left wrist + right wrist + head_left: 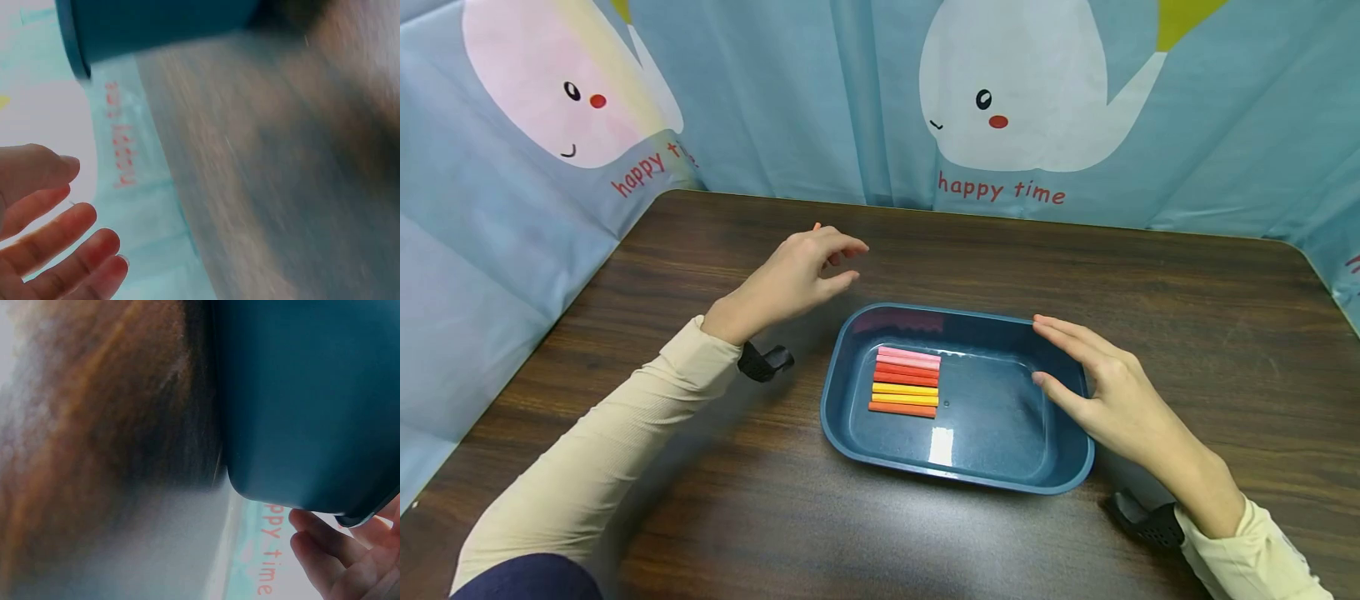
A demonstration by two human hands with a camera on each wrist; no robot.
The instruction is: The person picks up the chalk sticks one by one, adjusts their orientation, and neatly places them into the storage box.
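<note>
A dark blue tray (985,480) stands on the table in the head view. Side by side in its left half lie several short coloured sticks (906,381), running from pink through red and yellow to orange. My left hand (793,275) hovers beyond the tray's left end, fingers loosely bent and apart. Nothing shows between the left fingers (69,247) in the left wrist view. Just behind that hand a small orange tip (817,226) peeks out, mostly hidden. At the tray's right end is my right hand (1105,383), its fingers spread loosely over the rim.
The tray rests on a dark wood-grain table (737,500). A light blue curtain (790,100) with printed whales hangs along the table's back and left edges. Black straps (765,363) sit at both wrists, below the cream sleeves.
</note>
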